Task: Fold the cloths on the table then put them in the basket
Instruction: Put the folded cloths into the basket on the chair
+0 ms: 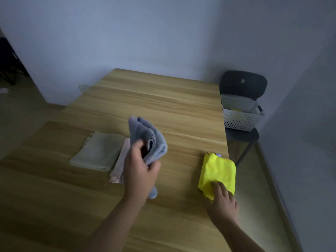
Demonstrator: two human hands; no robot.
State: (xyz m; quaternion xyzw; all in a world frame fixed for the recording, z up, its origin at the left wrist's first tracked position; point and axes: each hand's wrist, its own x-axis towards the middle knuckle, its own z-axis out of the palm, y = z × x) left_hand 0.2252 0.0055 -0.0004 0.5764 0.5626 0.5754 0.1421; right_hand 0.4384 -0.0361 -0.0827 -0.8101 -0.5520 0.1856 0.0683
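My left hand (141,167) grips a bunched grey-blue cloth (147,137) and holds it up above the middle of the wooden table (163,99). My right hand (222,199) rests with straight fingers on the near edge of a folded yellow cloth (217,170) at the table's right edge. A folded pale green cloth (99,151) lies flat at the left. Beside it lies a folded beige cloth (119,166), partly hidden behind my left hand. The white perforated basket (241,119) stands on a chair past the table's right side, with something yellow inside.
A black chair (243,84) carries the basket in the room's right corner, close to the walls. A clear plastic part (83,88) juts out at the table's far left edge. Dark furniture (7,60) stands at the far left.
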